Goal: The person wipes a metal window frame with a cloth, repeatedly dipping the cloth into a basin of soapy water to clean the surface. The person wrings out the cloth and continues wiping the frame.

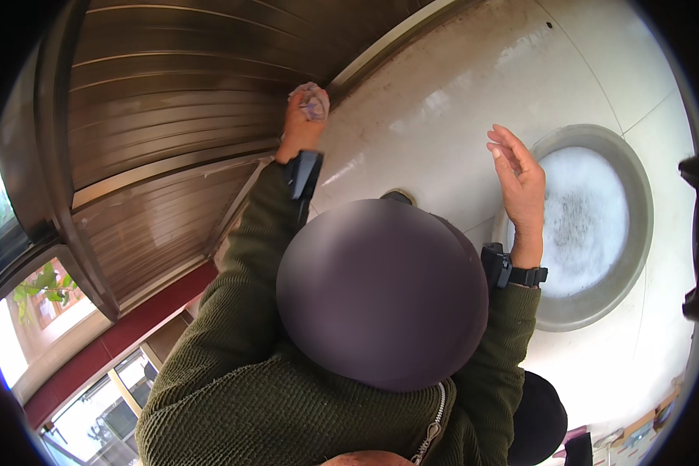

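My left hand (296, 130) is closed around a crumpled, pale purplish cloth (314, 103) at the lower edge of a brown slatted panel door (186, 85). Whether the cloth presses on the slats or on the frame beside them, I cannot tell. My right hand (518, 182) hangs with its fingers apart, holding nothing. It is over the near-left side of a grey round basin (638, 225). White, foamy water (582, 221) fills much of the basin, with a darker patch in the middle.
Pale floor tiles (443, 101) run between the door and the basin. The tip of a shoe (398, 196) shows beyond a large dark rounded shape (380, 295), which hides the middle. A dark round object (537, 419) is at lower right. A red beam (124, 342) runs along the left.
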### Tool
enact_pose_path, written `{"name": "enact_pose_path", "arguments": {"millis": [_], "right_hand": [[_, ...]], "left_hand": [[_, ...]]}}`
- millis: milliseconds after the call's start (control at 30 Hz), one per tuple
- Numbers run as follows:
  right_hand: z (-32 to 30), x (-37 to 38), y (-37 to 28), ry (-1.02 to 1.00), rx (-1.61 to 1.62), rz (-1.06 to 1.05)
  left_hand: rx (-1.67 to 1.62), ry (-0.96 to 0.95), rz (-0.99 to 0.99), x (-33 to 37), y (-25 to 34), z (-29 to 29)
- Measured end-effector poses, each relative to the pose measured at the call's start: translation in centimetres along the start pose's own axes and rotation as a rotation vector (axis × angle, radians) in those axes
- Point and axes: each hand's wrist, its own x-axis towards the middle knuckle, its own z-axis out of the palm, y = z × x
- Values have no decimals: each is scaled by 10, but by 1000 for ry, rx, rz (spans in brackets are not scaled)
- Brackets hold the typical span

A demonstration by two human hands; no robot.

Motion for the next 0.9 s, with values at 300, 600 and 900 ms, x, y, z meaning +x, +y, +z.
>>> {"name": "enact_pose_path", "arguments": {"millis": [300,600,900], "right_hand": [[-8,-5,-2,29,19,30],[-6,1,-3,-1,43,1],[-4,0,1,20,58,20]], "left_hand": [[-338,191,-179,11,15,1],[-146,148,29,-105,43,188],[-137,55,-154,-6,1,14]]}}
